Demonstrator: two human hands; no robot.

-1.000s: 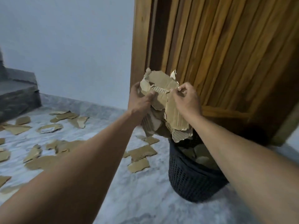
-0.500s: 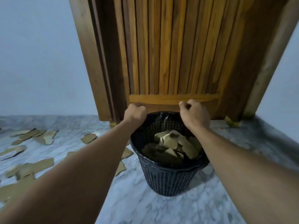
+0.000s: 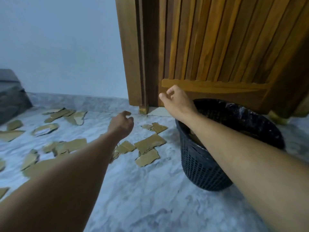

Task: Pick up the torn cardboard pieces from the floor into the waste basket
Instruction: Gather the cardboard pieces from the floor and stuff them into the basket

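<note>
A black mesh waste basket stands on the marble floor at the right, in front of a wooden door. Several torn brown cardboard pieces lie on the floor to its left, with more spread toward the far left. My left hand hovers over the pieces nearest the basket, fingers loosely curled, holding nothing. My right hand is raised beyond the basket's left rim, fingers loosely curled and empty. My right forearm crosses over the basket and hides most of its inside.
The ribbed wooden door and its frame rise directly behind the basket. A pale wall runs along the left. A dark stone step sits at the far left edge. Grey marble floor stretches toward me.
Both hands dropped the bundle of cardboard into the basket. They then left the basket rim: the left hand swung left over the floor pieces, and the view turned left.
</note>
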